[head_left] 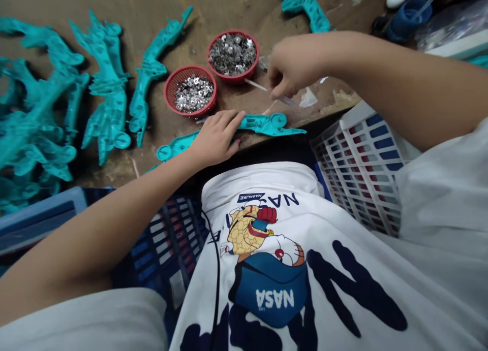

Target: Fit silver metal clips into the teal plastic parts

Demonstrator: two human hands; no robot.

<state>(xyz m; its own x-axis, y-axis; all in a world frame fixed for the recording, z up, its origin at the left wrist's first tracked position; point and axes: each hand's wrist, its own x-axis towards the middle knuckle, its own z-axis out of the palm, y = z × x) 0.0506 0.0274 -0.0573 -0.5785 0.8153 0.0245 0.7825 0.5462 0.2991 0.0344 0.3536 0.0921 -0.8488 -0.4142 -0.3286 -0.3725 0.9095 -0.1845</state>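
Observation:
A long turquoise plastic part [263, 123] lies along the near edge of the table. My left hand [215, 137] rests across its middle, fingers over the top and thumb at the near side, holding it down. Above the table, to the right of the baskets, my right hand [287, 64] is closed with its fingertips pinched downward. A thin white stick [256, 85] shows just left of those fingertips; whether they grip it I cannot tell. Small shiny metal clips [194, 93] fill one red basket [170, 94], and more metal pieces [232, 54] fill a second red basket [233, 80].
Turquoise parts [107, 87] are heaped on the left, with another part [303, 5] at the back. A white crate [358, 163] stands below the table edge at right, a blue crate [168, 239] at left. A blue cup [407, 21] sits at the far right.

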